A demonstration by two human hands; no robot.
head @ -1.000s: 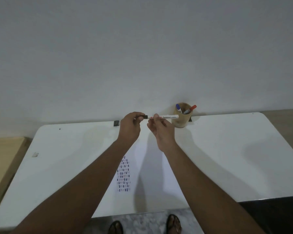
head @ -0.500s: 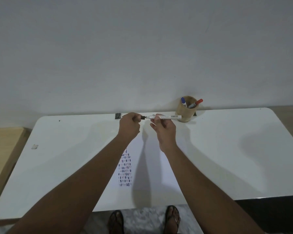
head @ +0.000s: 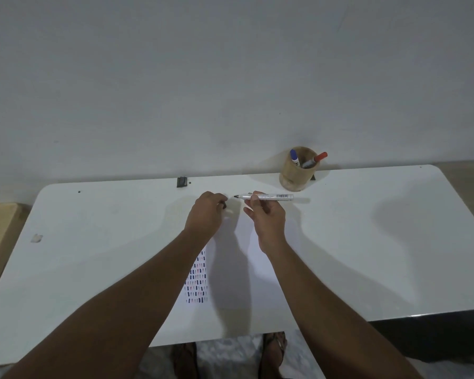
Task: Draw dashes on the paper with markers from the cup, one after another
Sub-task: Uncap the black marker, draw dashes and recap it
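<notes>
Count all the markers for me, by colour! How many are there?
Blue-capped marker in the round wooden cup: 1
Red-capped marker in the cup: 1
Uncapped white-barrelled marker with a dark tip, in the right hand: 1
Total: 3 markers

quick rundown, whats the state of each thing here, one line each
marker: uncapped, level, tip pointing left, above the table
cap: off, pinched in left hand
left hand: closed on the cap
right hand: gripping the marker
cup: upright, two capped markers inside
paper: flat, dashes in its left column
table: white, bears cup and paper
</notes>
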